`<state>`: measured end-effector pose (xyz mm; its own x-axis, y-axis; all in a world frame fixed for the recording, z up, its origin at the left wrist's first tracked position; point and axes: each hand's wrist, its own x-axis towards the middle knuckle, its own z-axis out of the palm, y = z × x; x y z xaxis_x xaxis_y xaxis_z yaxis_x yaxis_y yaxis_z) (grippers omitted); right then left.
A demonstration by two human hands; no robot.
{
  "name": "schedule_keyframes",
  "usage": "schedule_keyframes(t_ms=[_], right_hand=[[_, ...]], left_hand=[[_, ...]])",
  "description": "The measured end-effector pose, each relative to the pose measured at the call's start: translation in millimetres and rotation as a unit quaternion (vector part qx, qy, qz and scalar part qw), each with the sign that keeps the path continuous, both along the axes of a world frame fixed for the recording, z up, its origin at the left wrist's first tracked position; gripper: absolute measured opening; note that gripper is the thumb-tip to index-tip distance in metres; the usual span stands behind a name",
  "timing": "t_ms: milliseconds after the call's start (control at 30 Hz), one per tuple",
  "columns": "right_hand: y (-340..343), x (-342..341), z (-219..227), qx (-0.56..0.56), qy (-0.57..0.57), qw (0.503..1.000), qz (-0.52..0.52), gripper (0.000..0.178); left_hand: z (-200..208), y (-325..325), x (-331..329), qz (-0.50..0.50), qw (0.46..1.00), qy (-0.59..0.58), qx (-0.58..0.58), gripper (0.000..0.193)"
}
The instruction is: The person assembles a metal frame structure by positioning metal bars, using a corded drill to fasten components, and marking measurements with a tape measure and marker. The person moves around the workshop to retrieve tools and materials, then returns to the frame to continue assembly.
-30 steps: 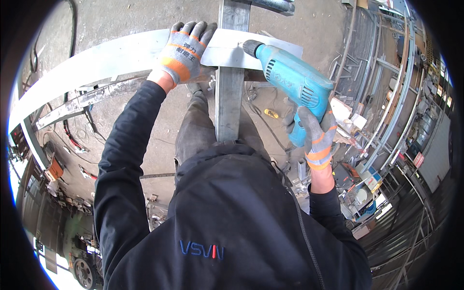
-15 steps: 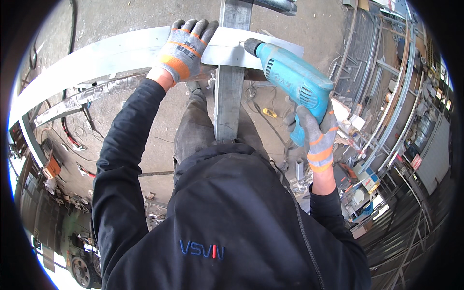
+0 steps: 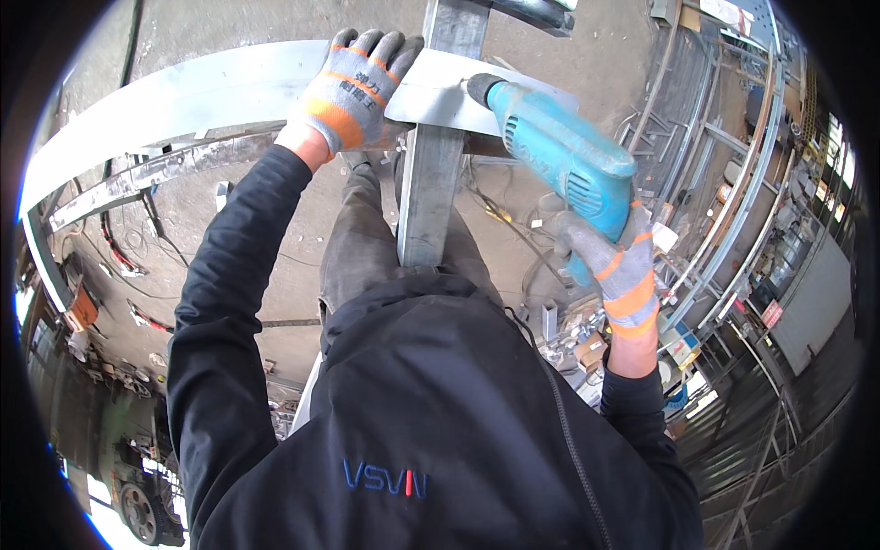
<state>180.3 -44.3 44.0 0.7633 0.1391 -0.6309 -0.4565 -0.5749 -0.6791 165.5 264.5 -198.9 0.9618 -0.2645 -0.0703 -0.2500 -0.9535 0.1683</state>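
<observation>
A teal power drill (image 3: 561, 151) is in my gloved right hand (image 3: 616, 257), whose fingers wrap round its handle. Its black chuck points left and rests over a pale, flat metal strip (image 3: 438, 90), where a bit meets the surface; the bit itself is hardly visible. My gloved left hand (image 3: 353, 92) lies across the strip to the left of the drill, its fingers bent over the far edge and the thumb hidden. Beneath the strip, a square steel tube (image 3: 431, 188) runs away from my body. The strip's long left part curves toward the rim of the picture.
A rusty bar (image 3: 165, 179) runs below the strip's left part. Long metal rails (image 3: 724, 192) line the right side. Cables, clamps and an orange box (image 3: 82, 310) lie on the concrete floor at left. Scraps and short tube pieces (image 3: 550, 321) lie at right.
The view has shifted slightly. My right hand sits a little lower and farther right on the drill, while the chuck stays over the strip. My left hand keeps its hold.
</observation>
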Motion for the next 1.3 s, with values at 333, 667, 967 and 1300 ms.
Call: schedule_keyframes(t_ms=[333,667,967,1300], right_hand=[[14,72,26,-0.099,0.010,0.981,0.168,0.067],[29,77,32,-0.077,0.016,0.976,0.203,0.048],[34,81,32,-0.067,0.040,0.980,0.184,0.049],[42,77,37,-0.130,0.012,0.971,0.200,0.047]], left_hand=[[23,3,1,-0.030,0.997,-0.040,-0.057,0.111],[34,9,-3,-0.025,0.996,-0.013,-0.084,0.095],[27,10,-6,-0.011,0.993,-0.049,-0.103,0.087],[22,10,-7,-0.012,0.993,-0.053,-0.100,0.086]])
